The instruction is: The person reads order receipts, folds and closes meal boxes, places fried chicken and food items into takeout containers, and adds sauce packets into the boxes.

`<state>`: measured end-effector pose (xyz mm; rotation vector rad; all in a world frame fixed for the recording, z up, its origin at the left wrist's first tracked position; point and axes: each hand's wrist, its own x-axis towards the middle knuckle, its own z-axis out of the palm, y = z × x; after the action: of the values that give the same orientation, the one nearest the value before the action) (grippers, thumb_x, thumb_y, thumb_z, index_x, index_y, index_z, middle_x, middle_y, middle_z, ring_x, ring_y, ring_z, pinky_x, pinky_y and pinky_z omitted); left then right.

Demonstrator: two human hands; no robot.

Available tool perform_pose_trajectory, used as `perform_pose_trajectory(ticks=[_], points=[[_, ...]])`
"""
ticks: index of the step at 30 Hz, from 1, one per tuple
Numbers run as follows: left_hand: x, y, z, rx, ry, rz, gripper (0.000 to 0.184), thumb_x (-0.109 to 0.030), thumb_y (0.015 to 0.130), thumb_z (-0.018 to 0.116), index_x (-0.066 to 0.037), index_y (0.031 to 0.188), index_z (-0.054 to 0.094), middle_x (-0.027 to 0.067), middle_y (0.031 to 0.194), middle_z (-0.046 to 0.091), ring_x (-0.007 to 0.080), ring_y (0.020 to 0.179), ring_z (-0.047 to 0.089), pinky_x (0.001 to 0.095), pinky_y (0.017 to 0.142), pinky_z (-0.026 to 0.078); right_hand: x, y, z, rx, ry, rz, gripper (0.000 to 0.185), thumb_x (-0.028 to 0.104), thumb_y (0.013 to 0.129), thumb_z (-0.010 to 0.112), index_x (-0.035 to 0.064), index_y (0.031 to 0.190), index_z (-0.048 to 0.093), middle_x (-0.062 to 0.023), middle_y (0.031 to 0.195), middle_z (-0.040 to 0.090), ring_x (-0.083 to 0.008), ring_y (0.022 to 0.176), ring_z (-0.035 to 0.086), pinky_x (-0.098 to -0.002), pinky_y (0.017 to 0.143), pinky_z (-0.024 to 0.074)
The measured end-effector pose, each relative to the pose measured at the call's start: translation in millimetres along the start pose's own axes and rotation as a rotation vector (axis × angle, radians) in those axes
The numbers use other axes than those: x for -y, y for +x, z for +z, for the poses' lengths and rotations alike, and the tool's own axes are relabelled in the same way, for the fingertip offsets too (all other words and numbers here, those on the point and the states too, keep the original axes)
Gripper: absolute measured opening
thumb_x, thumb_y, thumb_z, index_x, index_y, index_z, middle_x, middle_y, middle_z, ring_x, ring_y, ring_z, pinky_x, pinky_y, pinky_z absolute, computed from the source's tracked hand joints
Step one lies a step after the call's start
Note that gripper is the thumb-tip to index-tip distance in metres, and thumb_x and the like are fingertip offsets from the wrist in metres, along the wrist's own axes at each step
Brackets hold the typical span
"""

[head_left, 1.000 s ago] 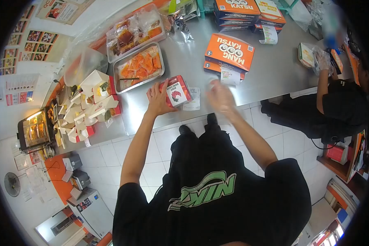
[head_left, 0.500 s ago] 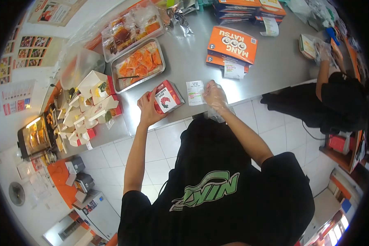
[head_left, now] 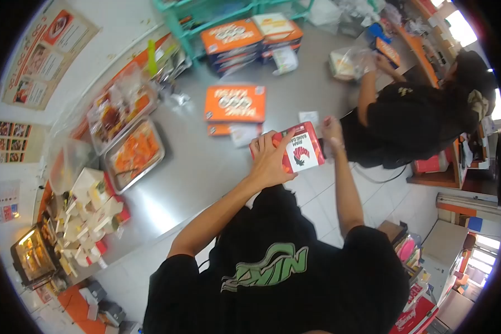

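Note:
My left hand (head_left: 270, 161) grips a red and white food box (head_left: 302, 151) with a red rooster print, tilted above the counter's front edge. My right hand (head_left: 333, 132), in a clear plastic glove, is closed beside the box's right side. Near its fingertips a white paper slip (head_left: 309, 117) shows behind the box; the contact between fingers and slip is hard to see. Just beyond my left hand, orange printed boxes (head_left: 235, 103) lie stacked, with another white slip (head_left: 246, 134) on the lower one.
A steel counter (head_left: 186, 167) carries a tray of orange food (head_left: 133, 155), bagged food (head_left: 117, 108) and open food cartons (head_left: 92, 206) at left. More stacked boxes (head_left: 232, 42) stand by a green rack (head_left: 186, 19). At right, a co-worker (head_left: 411, 119) handles a bagged box (head_left: 348, 62).
My view and body have shifted right along the counter. The red box is lifted off the counter and carried right in my left hand. The slip has moved right along with my right hand.

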<state>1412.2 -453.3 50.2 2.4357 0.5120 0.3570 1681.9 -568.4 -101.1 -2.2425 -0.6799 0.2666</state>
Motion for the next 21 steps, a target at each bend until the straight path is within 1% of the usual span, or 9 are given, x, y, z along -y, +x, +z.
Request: perform_pose_trajectory(ticks=[1,3,5,6,7,11,14,19,21], points=[[-13,29,11,-0.037,0.028,0.012,0.104,-0.041,0.048,0.079,-0.019,0.138,0.031,0.0242,0.12,0.036,0.0376,0.114,0.032,0.0539,0.096,0.018,6,5,-11,-0.002,0.054,-0.013,0.016,0.012,0.073,0.063,0.0029,0.083,0.053,-0.0143,0.074,0.061,-0.0237,0.068,0.061,-0.0347,0.062,0.0471],[-20,91,34,-0.049,0.046,0.026,0.104,-0.04,0.047,0.079,-0.018,0.138,0.032,0.0246,0.119,0.036,0.0383,0.113,0.032,0.0535,0.095,0.019,-41,28,4,0.006,1.009,0.211,0.02,0.011,0.071,0.065,0.0032,0.085,0.053,-0.0129,0.074,0.061,-0.0216,0.069,0.061,-0.0339,0.064,0.0475],[-12,147,59,-0.06,0.082,0.021,0.103,-0.039,0.047,0.079,-0.018,0.137,0.033,0.025,0.117,0.037,0.0391,0.112,0.032,0.0531,0.094,0.019,-3,17,-13,-0.123,0.085,0.032,0.021,0.011,0.07,0.067,0.0031,0.084,0.053,-0.01,0.073,0.06,-0.0173,0.068,0.06,-0.033,0.064,0.0474],[-2,170,71,0.057,0.184,-0.026,0.104,-0.04,0.046,0.079,-0.018,0.137,0.033,0.0248,0.117,0.037,0.0385,0.111,0.033,0.0531,0.094,0.019,-57,39,13,-0.07,0.087,0.004,0.024,0.011,0.068,0.07,0.0037,0.083,0.053,-0.0085,0.072,0.06,-0.0179,0.067,0.06,-0.0333,0.064,0.0475],[7,186,83,0.175,0.287,-0.077,0.105,-0.041,0.045,0.079,-0.019,0.137,0.032,0.0246,0.117,0.038,0.038,0.109,0.034,0.0531,0.094,0.02,-8,23,-13,-0.038,0.183,0.127,0.028,0.014,0.067,0.072,0.0028,0.083,0.052,-0.0104,0.072,0.06,-0.0213,0.067,0.06,-0.0342,0.065,0.0472],[31,210,104,0.182,0.335,-0.107,0.107,-0.042,0.048,0.08,-0.019,0.139,0.029,0.0255,0.124,0.035,0.0406,0.118,0.03,0.0552,0.099,0.018,10,28,-19,-0.123,0.181,0.148,0.029,0.017,0.067,0.072,0.0027,0.081,0.052,-0.0109,0.071,0.06,-0.0222,0.066,0.059,-0.0333,0.064,0.0466],[34,200,90,-0.003,0.22,0.038,0.1,-0.04,0.06,0.079,-0.02,0.142,0.024,0.0245,0.142,0.02,0.044,0.133,0.012,0.0541,0.108,0.011,7,27,-13,-0.214,0.199,0.134,0.029,0.02,0.068,0.072,0.0029,0.081,0.053,-0.0119,0.072,0.06,-0.0244,0.066,0.059,-0.0343,0.064,0.0462],[10,68,57,0.015,-0.326,-0.013,0.074,-0.031,0.067,0.078,-0.003,0.127,0.043,0.0173,0.124,0.048,0.0299,0.112,0.049,0.0361,0.094,0.04,61,-17,-21,-0.472,0.009,0.01,0.035,0.028,0.072,0.072,0.0006,0.086,0.055,-0.0156,0.085,0.06,-0.0278,0.084,0.057,-0.0401,0.074,0.0432],[18,-6,54,0.046,-0.37,-0.144,0.065,-0.028,0.07,0.076,-0.003,0.123,0.046,0.0152,0.113,0.055,0.0267,0.1,0.055,0.0369,0.088,0.043,106,-54,-3,-0.303,0.29,-0.045,0.04,0.031,0.074,0.072,-0.0004,0.094,0.055,-0.0152,0.092,0.059,-0.0294,0.089,0.055,-0.0397,0.078,0.0429]])
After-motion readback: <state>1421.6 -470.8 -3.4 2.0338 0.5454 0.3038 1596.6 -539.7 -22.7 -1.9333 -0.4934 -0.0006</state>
